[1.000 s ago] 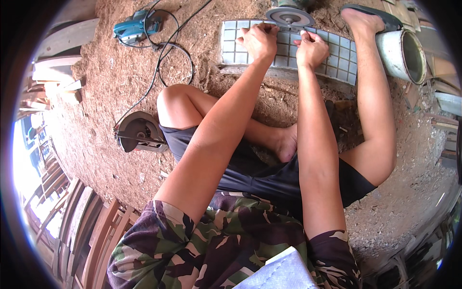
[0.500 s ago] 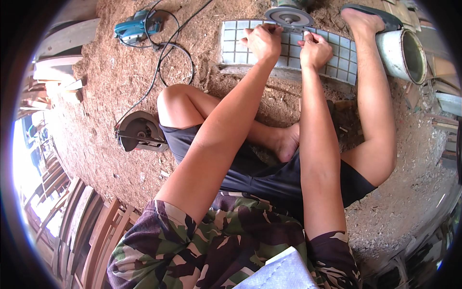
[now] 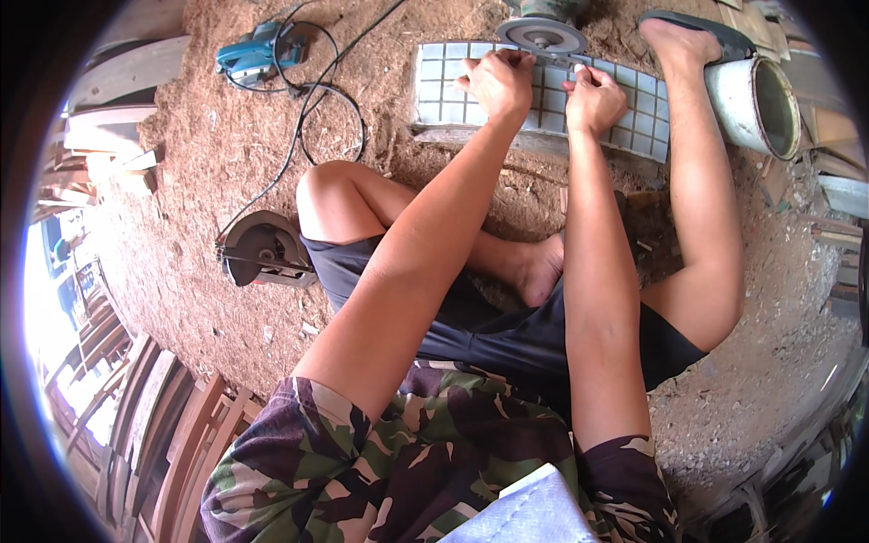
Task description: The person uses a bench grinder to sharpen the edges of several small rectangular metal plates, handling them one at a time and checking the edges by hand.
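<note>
A round grey grinding wheel (image 3: pixel 516 33) on a dark machine body (image 3: pixel 549 9) is at the far middle, above the far edge of a white-tiled slab (image 3: pixel 444 107). Just below the wheel, a thin flat metal piece (image 3: pixel 555 61) spans the gap between my hands. My left hand (image 3: pixel 501 86) pinches its left end, fingers bent. The other end is between the thumb and fingers of my right hand (image 3: pixel 595 100). Whether the piece touches the wheel I cannot tell. Both hands are over the slab.
A teal power tool (image 3: pixel 258 56) with a looped black cord (image 3: pixel 303 136) lies far left on sawdust. A circular saw (image 3: pixel 262 249) sits by my left knee. A white bucket (image 3: pixel 724 100) lies tipped beside my right foot. Wooden pieces (image 3: pixel 181 452) are stacked at the left.
Both hands keep their grip on the metal piece with barely any shift. The whole view has moved very slightly.
</note>
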The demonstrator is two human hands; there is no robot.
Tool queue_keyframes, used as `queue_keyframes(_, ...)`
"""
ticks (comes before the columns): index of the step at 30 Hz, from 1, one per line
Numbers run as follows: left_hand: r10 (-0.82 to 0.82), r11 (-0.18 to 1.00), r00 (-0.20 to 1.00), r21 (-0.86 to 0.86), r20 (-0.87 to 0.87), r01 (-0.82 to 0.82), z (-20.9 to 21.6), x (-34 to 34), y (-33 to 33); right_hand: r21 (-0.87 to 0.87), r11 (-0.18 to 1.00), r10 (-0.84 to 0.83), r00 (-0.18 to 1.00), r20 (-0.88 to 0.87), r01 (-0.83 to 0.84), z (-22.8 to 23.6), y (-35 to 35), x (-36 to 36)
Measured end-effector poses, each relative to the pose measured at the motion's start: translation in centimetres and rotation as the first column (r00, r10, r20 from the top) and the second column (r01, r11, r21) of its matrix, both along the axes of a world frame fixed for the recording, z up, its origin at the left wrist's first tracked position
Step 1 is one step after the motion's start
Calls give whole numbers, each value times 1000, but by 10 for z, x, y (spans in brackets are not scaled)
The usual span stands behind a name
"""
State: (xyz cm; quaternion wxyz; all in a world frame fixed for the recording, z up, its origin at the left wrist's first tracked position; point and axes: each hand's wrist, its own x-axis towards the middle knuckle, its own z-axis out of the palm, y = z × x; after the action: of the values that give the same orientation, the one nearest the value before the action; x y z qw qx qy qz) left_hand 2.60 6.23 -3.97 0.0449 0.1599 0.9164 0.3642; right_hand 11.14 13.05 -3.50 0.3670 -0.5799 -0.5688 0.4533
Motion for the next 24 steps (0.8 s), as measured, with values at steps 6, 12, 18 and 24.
queue_keyframes(6,5,1000,1000,-14,2,-5,-2,1,1,5,1000,-5,1000,-16,5,3,1,1)
queue_keyframes(12,-6,999,999,-50,41,8,1,5,4,5,1000,3,1000,20,-3,6,2,5)
queue_keyframes(18,-11,997,998,-69,61,15,3,9,8,-9,1000,-9,999,47,10,1,8,10)
queue_keyframes(24,23,998,999,-58,49,-21,0,14,12,-14,999,-34,999,-14,34,-3,8,13)
